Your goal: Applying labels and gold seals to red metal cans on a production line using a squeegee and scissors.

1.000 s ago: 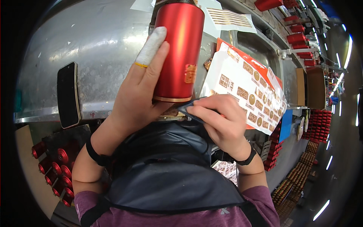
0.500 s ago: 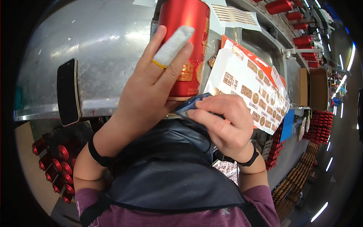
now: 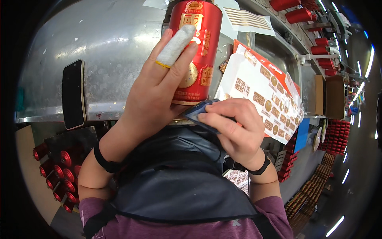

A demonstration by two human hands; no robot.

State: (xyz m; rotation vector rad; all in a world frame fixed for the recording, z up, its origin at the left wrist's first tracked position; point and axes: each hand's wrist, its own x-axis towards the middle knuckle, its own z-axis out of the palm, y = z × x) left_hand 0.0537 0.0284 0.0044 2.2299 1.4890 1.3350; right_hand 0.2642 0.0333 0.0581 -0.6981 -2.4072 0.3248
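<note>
A: Landmark is the tall red glossy cylindrical bottle with gold emblems (image 3: 195, 47), upright on the brushed-metal bench (image 3: 99, 51). A black slab phone (image 3: 73, 93) lies well left of it.

B: Left hand (image 3: 153, 93)?

A: Wrapped around the bottle's lower left side, palm on the wall, fingers up its front. One finger wears a white cloth wrap with a yellow band (image 3: 175, 46).

B: Handling?

A: Looks rigid and slick, probably heavy and breakable. I'd grip mid-body with the full palm and support the base.

B: Right hand (image 3: 234, 127)?

A: Just below and right of the bottle's base, fingers curled, pinching a small dark-blue flat piece (image 3: 199, 113) against the bottom rim. That piece looks thin and light. Right of the bottle leans a white sheet of gold round labels with an orange edge (image 3: 264, 95): flimsy, so take it by the edge.
</note>
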